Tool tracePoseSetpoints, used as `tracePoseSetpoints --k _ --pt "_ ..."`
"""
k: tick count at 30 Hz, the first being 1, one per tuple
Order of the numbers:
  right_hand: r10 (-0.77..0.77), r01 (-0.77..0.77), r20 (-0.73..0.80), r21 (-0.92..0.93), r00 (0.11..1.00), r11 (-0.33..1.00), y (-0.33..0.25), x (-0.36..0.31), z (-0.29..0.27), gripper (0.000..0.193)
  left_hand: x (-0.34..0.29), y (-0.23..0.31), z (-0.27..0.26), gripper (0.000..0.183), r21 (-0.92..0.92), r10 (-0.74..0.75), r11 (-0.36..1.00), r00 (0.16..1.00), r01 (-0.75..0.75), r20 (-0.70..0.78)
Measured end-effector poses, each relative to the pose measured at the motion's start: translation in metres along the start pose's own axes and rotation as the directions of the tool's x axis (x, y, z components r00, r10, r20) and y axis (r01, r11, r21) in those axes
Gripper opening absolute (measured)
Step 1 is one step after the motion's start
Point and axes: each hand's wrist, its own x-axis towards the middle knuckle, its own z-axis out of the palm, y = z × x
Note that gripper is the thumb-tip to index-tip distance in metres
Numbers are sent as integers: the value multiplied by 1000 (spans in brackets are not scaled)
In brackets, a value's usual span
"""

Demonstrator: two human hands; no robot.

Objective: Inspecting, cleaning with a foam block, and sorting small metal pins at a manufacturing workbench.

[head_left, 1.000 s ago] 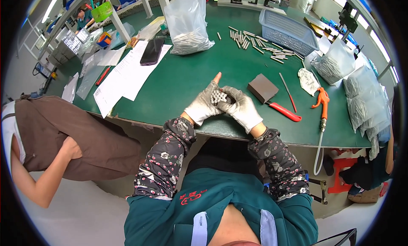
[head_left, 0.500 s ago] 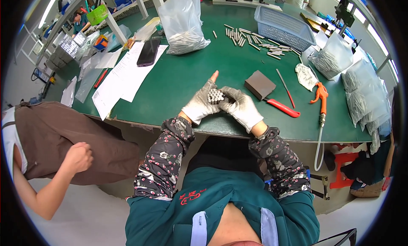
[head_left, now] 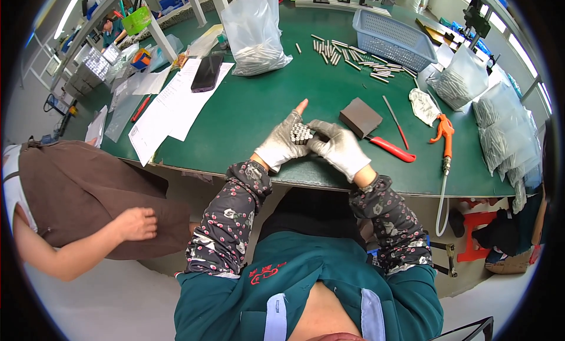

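Note:
Over the near part of the green table, my left hand (head_left: 281, 142) in a white-grey glove holds a bundle of short metal pins (head_left: 301, 134), their round ends turned up. Its thumb sticks out bare from the glove and points away from me. My right hand (head_left: 339, 149), gloved too, curls its fingers against the right side of the bundle. Just right of that hand lie a dark brown block (head_left: 360, 117) and a tool with a red handle (head_left: 392, 149). Many loose metal pins (head_left: 335, 53) are scattered farther back.
A blue plastic basket (head_left: 394, 39) stands behind the loose pins. Bags of pins (head_left: 257, 49) are at the back and right (head_left: 505, 126). An orange air gun (head_left: 444, 129), a thin red-handled file (head_left: 396, 123), a phone (head_left: 207, 73) and papers (head_left: 156, 126) lie around. A person (head_left: 88, 199) stands at left.
Both my hands have shifted very slightly to the right with the pins between them. The neighbouring person's hand has moved right and a little lower.

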Motion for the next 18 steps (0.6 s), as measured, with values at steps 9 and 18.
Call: tracePoseSetpoints --k 9,18 --pt "-104 -182 -227 -927 968 329 6 1 -58 65 -2 5 3 103 24 -55 998 998 55 -6" --pt "-423 328 -10 -614 906 717 -49 -12 -31 43 -6 11 6 106 -149 -51 988 998 45 -34"
